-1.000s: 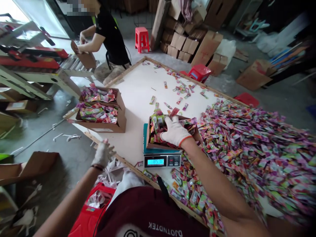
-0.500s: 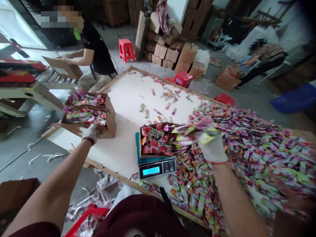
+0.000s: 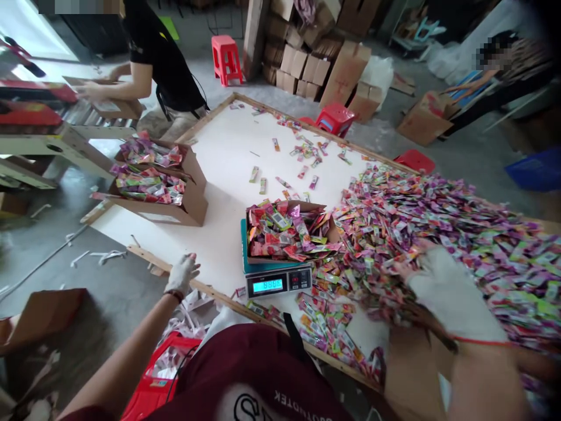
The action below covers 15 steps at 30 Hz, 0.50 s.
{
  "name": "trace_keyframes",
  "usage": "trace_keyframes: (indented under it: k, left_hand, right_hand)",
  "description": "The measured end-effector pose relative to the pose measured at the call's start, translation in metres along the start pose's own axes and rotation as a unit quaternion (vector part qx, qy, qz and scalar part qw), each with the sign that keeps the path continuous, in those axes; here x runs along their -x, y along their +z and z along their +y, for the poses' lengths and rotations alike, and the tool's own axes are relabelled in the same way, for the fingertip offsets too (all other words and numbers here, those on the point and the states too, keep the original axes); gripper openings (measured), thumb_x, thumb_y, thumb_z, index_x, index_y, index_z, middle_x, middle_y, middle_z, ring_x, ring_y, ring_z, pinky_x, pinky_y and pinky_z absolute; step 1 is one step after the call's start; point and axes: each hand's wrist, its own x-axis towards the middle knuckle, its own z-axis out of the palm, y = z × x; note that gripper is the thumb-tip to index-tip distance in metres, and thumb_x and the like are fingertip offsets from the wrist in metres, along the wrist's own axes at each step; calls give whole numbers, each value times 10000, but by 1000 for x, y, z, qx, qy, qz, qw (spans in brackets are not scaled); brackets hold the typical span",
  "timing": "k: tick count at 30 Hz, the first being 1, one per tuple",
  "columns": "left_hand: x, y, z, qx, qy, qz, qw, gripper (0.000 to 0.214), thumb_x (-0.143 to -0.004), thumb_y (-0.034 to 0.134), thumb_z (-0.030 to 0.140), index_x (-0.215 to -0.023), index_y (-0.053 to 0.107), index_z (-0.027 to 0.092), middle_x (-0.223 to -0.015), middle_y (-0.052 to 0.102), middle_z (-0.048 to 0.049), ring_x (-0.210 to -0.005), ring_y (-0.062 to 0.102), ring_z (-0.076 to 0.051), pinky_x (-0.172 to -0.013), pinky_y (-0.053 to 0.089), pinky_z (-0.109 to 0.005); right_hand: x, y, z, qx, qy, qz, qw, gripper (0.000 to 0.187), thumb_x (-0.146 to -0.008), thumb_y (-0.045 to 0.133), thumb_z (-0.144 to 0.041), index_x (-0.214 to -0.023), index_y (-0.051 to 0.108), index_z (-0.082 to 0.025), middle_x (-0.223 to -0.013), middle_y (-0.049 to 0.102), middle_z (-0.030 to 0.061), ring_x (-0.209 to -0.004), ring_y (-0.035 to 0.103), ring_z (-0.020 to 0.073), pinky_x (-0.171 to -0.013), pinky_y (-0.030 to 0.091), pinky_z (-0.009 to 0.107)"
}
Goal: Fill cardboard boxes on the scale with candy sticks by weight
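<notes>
My left hand (image 3: 183, 273), in a white glove, hangs over the near edge of the table with its fingers apart and nothing in it. My right hand (image 3: 447, 289), gloved too, is low over the large pile of small wrapped packets (image 3: 495, 251); its fingers are blurred among the packets, so their grip is unclear. Between the hands, an open carton (image 3: 289, 260) heaped with packets stands on a digital scale (image 3: 278, 283) with a lit display. Another person's arm (image 3: 532, 362) reaches in beneath my right forearm, its hand mostly hidden.
Two filled cartons (image 3: 175, 213) stand on the left of the white table (image 3: 228, 152). An open cardboard box (image 3: 412, 362) is at the near right edge. Beyond the table are red stools (image 3: 225, 58), stacked cartons (image 3: 302, 70) and two people. A conveyor (image 3: 52, 140) stands at left.
My left hand has left the filled carton and come back towards me. My right hand has released packets at the carton on the scale and moved right to the pile. A cardboard box now shows lower right.
</notes>
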Motion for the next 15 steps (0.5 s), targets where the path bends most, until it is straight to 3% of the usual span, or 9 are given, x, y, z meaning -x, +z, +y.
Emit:
trace_keyframes:
  k: [3, 4, 6, 8, 11, 13, 15]
  left_hand:
    - [26, 2, -24, -4, 13, -12, 1000, 373, -803, 723, 399, -1093, 642, 179, -1012, 648, -56, -841, 695, -170, -733, 550, -267]
    - [32, 3, -28, -6, 17, -19, 1000, 392, -799, 726, 411, -1102, 650, 174, -1004, 656, -60, -855, 702, -178, -737, 553, -273]
    - [42, 5, -32, -12, 16, -31, 999, 431, -791, 739, 432, -1121, 661, 166, -1008, 674, -75, -875, 715, -195, -752, 564, -294]
    - [50, 5, -33, -12, 14, -40, 999, 458, -789, 756, 438, -1148, 670, 165, -1036, 692, -94, -899, 729, -208, -777, 573, -311]
    - [60, -2, -36, 2, 26, -45, 999, 475, -804, 771, 438, -1185, 679, 170, -1094, 709, -111, -945, 742, -216, -807, 579, -313]
    - [64, -8, -39, 13, 30, -44, 999, 463, -822, 767, 428, -1196, 681, 170, -1104, 711, -110, -945, 742, -206, -808, 581, -302]
    - [67, -13, -43, 21, 24, -36, 999, 443, -832, 758, 411, -1194, 681, 167, -1084, 709, -102, -913, 738, -188, -789, 579, -284]
  right_hand:
    - [-15, 36, -73, -107, -99, -76, 986, 525, -926, 626, -467, -1417, 614, -282, -1329, 701, 147, -1151, 719, 285, -953, 583, 429]
    - [-21, 52, -101, -105, -141, -143, 974, 495, -935, 619, -455, -1396, 639, -275, -1304, 712, 126, -1109, 727, 269, -947, 586, 412]
    - [-32, 87, -154, -31, -226, -246, 942, 620, -877, 690, -452, -1467, 623, -276, -1402, 653, 134, -1126, 712, 295, -968, 577, 430]
    - [-41, 118, -190, 52, -250, -292, 922, 672, -789, 762, -403, -1443, 668, -281, -1411, 617, 182, -1063, 719, 362, -890, 582, 501]
    - [-50, 142, -206, 77, -268, -281, 918, 369, -772, 703, -218, -1124, 809, -189, -1189, 677, 201, -954, 721, 372, -838, 567, 527]
    - [-56, 138, -196, 55, -288, -267, 918, 166, -768, 662, -139, -879, 780, -171, -1040, 702, 150, -919, 715, 315, -881, 565, 482]
    - [-61, 121, -176, 18, -305, -246, 920, 106, -774, 633, -115, -722, 682, -193, -957, 711, 101, -923, 706, 257, -939, 560, 423]
